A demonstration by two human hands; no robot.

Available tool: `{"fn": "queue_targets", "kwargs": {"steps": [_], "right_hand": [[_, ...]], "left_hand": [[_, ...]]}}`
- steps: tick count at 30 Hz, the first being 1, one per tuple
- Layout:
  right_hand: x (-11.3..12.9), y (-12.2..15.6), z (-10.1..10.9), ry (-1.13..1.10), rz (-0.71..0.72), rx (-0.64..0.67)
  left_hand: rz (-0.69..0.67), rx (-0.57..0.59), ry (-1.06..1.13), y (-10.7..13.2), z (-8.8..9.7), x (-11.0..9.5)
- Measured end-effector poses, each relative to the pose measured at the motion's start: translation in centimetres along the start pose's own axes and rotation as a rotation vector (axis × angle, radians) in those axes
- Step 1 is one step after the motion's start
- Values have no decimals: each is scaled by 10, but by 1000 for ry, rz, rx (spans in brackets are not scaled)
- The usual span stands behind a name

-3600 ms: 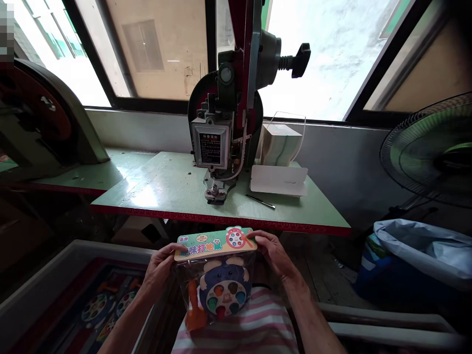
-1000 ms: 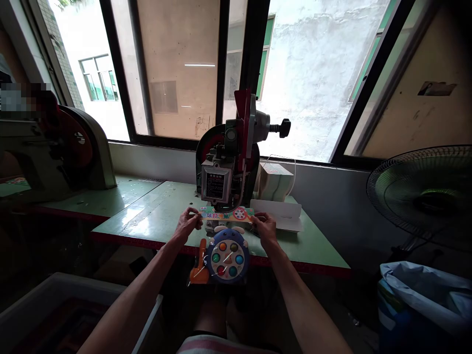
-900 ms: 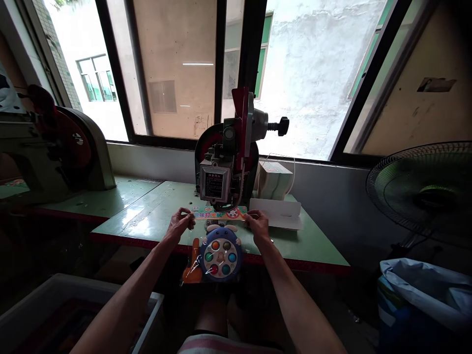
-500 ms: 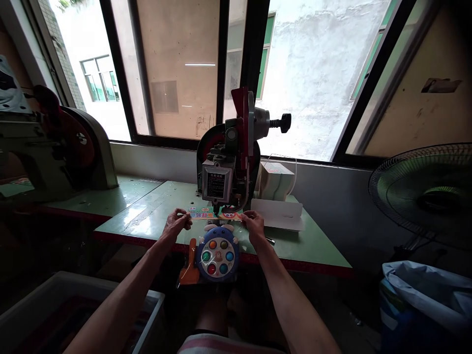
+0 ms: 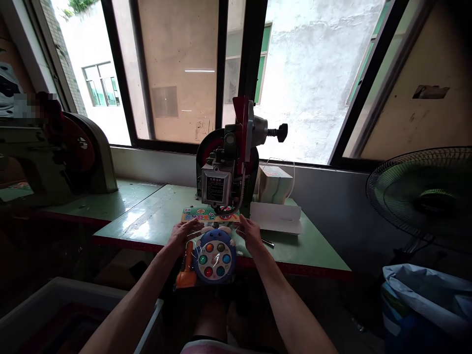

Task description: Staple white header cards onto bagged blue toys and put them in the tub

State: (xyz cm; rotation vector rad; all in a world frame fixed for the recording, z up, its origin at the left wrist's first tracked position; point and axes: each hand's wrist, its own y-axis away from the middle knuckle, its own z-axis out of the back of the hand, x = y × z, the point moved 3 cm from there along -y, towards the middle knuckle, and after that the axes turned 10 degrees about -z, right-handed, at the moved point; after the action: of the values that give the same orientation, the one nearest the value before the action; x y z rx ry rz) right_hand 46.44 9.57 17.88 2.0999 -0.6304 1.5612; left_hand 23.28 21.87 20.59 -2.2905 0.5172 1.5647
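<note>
Just below the machine's head lies a colourful printed header card [image 5: 197,214]. A clear bag hangs under it, holding a round blue toy [image 5: 215,256] with several coloured buttons and an orange toy hammer [image 5: 187,270]. My left hand [image 5: 183,232] is closed at the bag's upper left, just under the card, with fingers pointing inward. My right hand [image 5: 250,232] pinches the card's right end. The dark stapling press [image 5: 217,184] stands directly behind the card, and its lower tip is partly hidden there.
The green table [image 5: 295,253] carries a stack of cards [image 5: 275,184], an open white box [image 5: 276,218] and a small metal rod [image 5: 268,243]. Another machine [image 5: 77,152] stands left. A grey bin [image 5: 73,285] is at lower left, a fan [image 5: 427,196] and bag-lined bin [image 5: 424,295] right.
My left hand has moved inward and slightly down, from the card's left end to the bag below it. The card and toy have shifted a little left. My right hand stays at the card's right end.
</note>
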Motion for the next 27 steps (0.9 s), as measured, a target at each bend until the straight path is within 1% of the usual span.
{"fn": "queue_targets", "kwargs": {"steps": [2,3,5,7,11,17,21,24,27], "right_hand": [[-12,14,-12,34,-46,90],[-19,19,-18,50,-57,111],[-30,26,-32,89,-50,104],[-37,28,-45,99,-46,81],[-42,23,-62,113,-42,66],[-44,23,-63,113,-48,58],[-41,25,-64,102,-41,54],[-34,26,-65,81,-36,72],[-27,31,-66,71,-60,122]], "left_hand": [[-15,-63,1,0,14,-5],[-23,-92,2,1,22,-8],[-36,-132,2,4,38,-13],[-38,-155,1,6,50,-19],[-17,-180,-1,8,65,-27],[-4,-187,8,4,69,-25],[-1,-157,20,6,68,-26],[-6,-94,42,16,64,-29],[-2,3,73,37,60,-29]]}}
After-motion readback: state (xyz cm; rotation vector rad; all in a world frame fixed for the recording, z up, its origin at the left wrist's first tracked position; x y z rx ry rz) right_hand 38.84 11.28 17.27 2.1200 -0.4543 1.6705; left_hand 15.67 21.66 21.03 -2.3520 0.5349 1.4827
